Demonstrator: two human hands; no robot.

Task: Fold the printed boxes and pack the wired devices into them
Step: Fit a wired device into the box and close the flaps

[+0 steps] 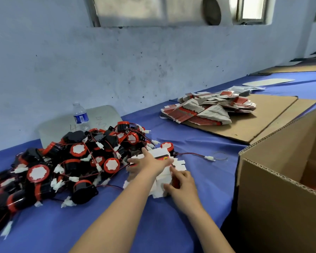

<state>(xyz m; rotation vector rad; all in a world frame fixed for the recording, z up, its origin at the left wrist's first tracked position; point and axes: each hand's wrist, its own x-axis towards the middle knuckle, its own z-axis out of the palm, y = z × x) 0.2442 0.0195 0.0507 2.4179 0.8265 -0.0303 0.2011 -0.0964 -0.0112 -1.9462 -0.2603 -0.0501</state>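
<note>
Where the blue cloth covering the table (199, 136) meets the blue-grey wall, a heap of wired devices (71, 161) occupies the left part of the surface: round black housings with red rims and white face discs, tangled in thin red and black leads ending in white plastic connectors. One device (166, 147) lies at the heap's right margin, its lead running right to a connector (209, 158) on bare cloth. Just right of the heap, near the middle of the table, sits a small stack of flat printed boxes (162, 181), white card with red print and notched flaps. The left hand (150, 164) lies on top of this stack with fingers extended and thumb spread; whether it grips a sheet cannot be told. The right hand (181, 185) touches the stack's right side with the index finger extended and the other fingers loosely curled around the edge of the cards. Bare cloth extends between the stack and the near edge. An open corrugated carton (274, 189) stands at the table's right near corner. Farther back, toward the far right, a large fanned pile of flat boxes (208, 110) rests on a brown cardboard sheet (263, 114). A clear plastic water bottle (80, 116) stands against the wall behind the heap, in front of a pale rounded panel (53, 128).
</note>
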